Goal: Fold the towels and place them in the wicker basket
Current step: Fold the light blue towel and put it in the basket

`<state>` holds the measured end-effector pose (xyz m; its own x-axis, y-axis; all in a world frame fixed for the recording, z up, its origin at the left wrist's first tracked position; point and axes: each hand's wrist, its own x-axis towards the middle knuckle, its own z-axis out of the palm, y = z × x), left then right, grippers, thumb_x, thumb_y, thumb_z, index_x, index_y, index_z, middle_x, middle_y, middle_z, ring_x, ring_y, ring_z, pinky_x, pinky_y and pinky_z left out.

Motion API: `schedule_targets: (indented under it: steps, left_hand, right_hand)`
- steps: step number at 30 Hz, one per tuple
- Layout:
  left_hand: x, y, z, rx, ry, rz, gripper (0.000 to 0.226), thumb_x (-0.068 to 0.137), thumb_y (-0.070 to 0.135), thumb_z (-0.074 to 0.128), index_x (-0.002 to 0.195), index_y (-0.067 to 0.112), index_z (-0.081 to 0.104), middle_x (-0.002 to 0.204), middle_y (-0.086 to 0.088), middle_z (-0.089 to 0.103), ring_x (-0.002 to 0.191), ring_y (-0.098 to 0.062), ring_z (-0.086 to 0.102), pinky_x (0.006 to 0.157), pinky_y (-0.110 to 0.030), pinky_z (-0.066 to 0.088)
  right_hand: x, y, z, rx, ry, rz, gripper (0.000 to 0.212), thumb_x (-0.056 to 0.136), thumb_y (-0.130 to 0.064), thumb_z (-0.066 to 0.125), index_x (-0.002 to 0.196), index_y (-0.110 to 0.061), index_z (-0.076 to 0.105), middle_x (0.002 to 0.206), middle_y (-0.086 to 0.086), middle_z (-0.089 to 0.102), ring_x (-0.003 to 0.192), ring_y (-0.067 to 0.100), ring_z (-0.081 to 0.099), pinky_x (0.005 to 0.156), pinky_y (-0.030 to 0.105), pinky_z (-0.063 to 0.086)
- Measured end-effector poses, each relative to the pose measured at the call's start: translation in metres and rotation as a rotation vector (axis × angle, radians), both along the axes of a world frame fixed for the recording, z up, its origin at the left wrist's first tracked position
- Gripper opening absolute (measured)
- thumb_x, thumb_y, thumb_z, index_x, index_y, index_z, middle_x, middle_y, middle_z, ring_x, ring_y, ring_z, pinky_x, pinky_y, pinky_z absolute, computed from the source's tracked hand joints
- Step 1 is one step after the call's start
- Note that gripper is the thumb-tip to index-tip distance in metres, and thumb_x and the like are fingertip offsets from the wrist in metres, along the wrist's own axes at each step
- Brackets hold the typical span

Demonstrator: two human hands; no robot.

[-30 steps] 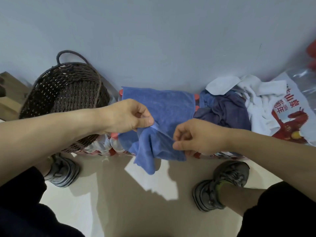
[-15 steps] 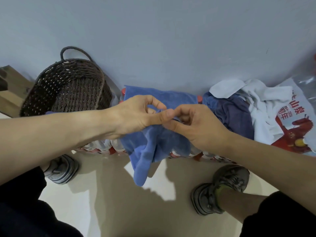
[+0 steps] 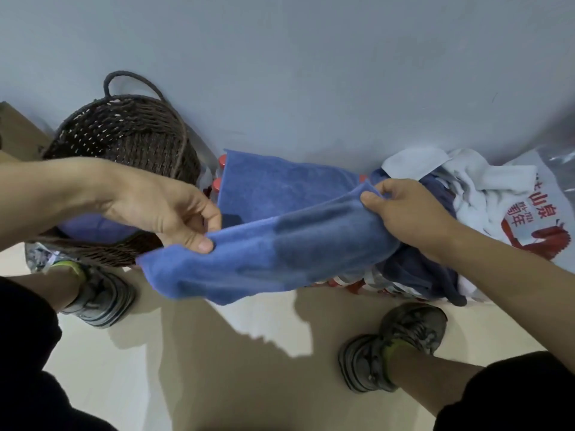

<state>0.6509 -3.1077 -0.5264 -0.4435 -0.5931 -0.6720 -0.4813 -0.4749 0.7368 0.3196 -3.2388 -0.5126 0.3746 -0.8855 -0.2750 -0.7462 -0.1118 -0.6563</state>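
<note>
- Your two hands, pinched together at the middle of the cloth half a second ago, are now well apart: your left hand [image 3: 174,213] pinches the near-left edge of the soft mid-blue terry towel [image 3: 273,259] between thumb and fingers, and your right hand [image 3: 404,213] grips its far-right corner.
- I judge this means the towel is drawn out flat for its next fold, not yet ready for stowing.
- The dark brown woven wicker basket [image 3: 124,138] stands at the far left against the wall, just beside your left wrist; something blue already lies inside it.
- The held towel hangs in the air between your hands, sagging and doubled along its length, with a darker band across the middle.
- A second blue towel [image 3: 280,185] lies flat behind it; a crumpled heap of dark blue and white towels [image 3: 460,188] waits at the right.
</note>
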Motion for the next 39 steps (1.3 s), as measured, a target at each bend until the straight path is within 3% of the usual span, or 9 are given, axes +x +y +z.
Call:
schedule_targets:
  steps: [3,8,13,19,24,27,30,34,39]
  left_hand:
    - [0.008,-0.016,0.012,0.011,0.009,0.086,0.054,0.063,0.049,0.087,0.088,0.004,0.071,0.082,-0.014,0.070,0.076,-0.017,0.066,0.065,-0.023,0.054]
    - [-0.005,-0.033,0.026,-0.131,-0.098,0.226,0.045,0.084,0.048,0.067,0.070,0.006,0.073,0.068,-0.001,0.065,0.067,-0.010,0.060,0.070,-0.015,0.048]
    - [-0.006,-0.051,0.024,-0.143,-0.081,0.484,0.056,0.091,0.046,0.055,0.107,-0.006,0.069,0.108,-0.020,0.072,0.106,-0.034,0.068,0.096,-0.044,0.054]
    - [0.004,-0.068,0.032,-0.145,-0.176,0.474,0.003,0.088,0.013,0.066,0.091,0.011,0.066,0.097,-0.012,0.066,0.084,-0.020,0.059,0.063,-0.023,0.052]
    - [-0.006,-0.093,0.015,-0.308,-0.118,0.915,0.014,0.093,0.006,0.061,0.084,0.016,0.064,0.085,-0.006,0.064,0.071,-0.015,0.061,0.061,-0.023,0.055]
    - [-0.005,-0.095,-0.002,-0.369,-0.418,0.730,0.006,0.091,0.010,0.066,0.086,0.013,0.067,0.090,-0.010,0.067,0.078,-0.020,0.061,0.078,-0.033,0.053]
    - [-0.003,-0.099,-0.009,-0.550,-0.789,0.337,0.012,0.091,0.015,0.064,0.098,0.011,0.073,0.097,-0.010,0.072,0.083,-0.020,0.059,0.077,-0.025,0.043]
    - [-0.004,-0.116,-0.021,-0.504,-0.799,0.323,0.026,0.092,0.002,0.051,0.109,0.009,0.070,0.111,-0.014,0.068,0.094,-0.025,0.059,0.078,-0.028,0.043]
    - [0.004,-0.138,-0.052,-0.548,-0.871,0.408,0.022,0.094,0.002,0.051,0.109,0.004,0.067,0.112,-0.021,0.066,0.104,-0.036,0.060,0.078,-0.034,0.046]
  right_hand:
    - [-0.007,-0.004,-0.010,0.041,0.090,-0.015,0.032,0.096,-0.028,0.055,0.075,-0.003,0.056,0.070,0.007,0.051,0.067,0.019,0.045,0.063,0.035,0.037]
    - [-0.015,-0.002,-0.023,0.083,0.180,-0.020,0.027,0.098,-0.022,0.050,0.079,-0.005,0.058,0.069,0.009,0.054,0.065,0.019,0.046,0.059,0.034,0.037]
    - [-0.014,-0.008,-0.022,0.119,0.072,-0.136,0.030,0.098,-0.020,0.048,0.076,-0.002,0.057,0.066,0.010,0.051,0.065,0.020,0.044,0.062,0.036,0.038]
    - [-0.002,-0.024,-0.009,0.213,-0.268,-0.343,0.016,0.099,-0.020,0.050,0.098,-0.011,0.062,0.084,0.012,0.053,0.075,0.026,0.049,0.063,0.041,0.042]
    - [0.007,-0.030,0.001,0.292,-0.394,-0.400,0.024,0.101,-0.018,0.052,0.106,0.004,0.062,0.089,0.019,0.060,0.074,0.028,0.059,0.056,0.033,0.058]
    - [0.014,-0.031,0.005,0.344,-0.333,-0.331,0.010,0.097,-0.013,0.057,0.096,-0.005,0.063,0.079,0.016,0.061,0.060,0.020,0.060,0.049,0.026,0.056]
    - [0.024,-0.040,0.004,0.378,-0.227,-0.249,0.016,0.094,-0.011,0.059,0.078,-0.008,0.063,0.061,0.006,0.062,0.048,0.013,0.060,0.048,0.025,0.054]
    - [0.029,-0.066,-0.016,0.325,-0.123,-0.279,0.027,0.095,-0.008,0.055,0.069,-0.011,0.052,0.052,0.009,0.050,0.042,0.017,0.051,0.049,0.029,0.053]
    - [0.025,-0.092,-0.061,0.241,-0.050,-0.362,0.038,0.097,0.000,0.048,0.061,-0.010,0.041,0.062,0.015,0.044,0.057,0.028,0.048,0.067,0.054,0.052]
